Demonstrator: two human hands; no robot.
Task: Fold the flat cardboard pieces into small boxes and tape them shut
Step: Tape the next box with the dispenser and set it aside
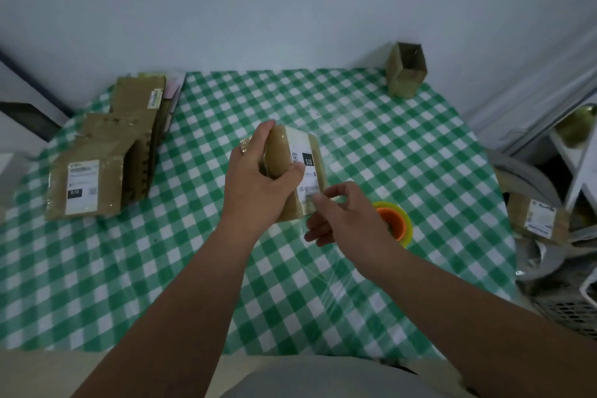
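Observation:
A small brown cardboard box [286,152] with a white shipping label is held just above the middle of the checked table. My left hand [258,178] grips it from the left, thumb on the label. My right hand [342,216] pinches a strip of clear tape [318,265] at the box's near corner; the strip trails down towards me over the cloth. A tape roll [395,223] with an orange core and yellow-green rim lies on the table right behind my right hand. A pile of flat cardboard pieces [106,155] lies at the left of the table.
The green-and-white checked tablecloth [387,139] covers the table. An open folded box [407,71] stands at the far right corner by the wall. Off the right edge are another labelled box [539,216], a white rack and a grey basket [568,310].

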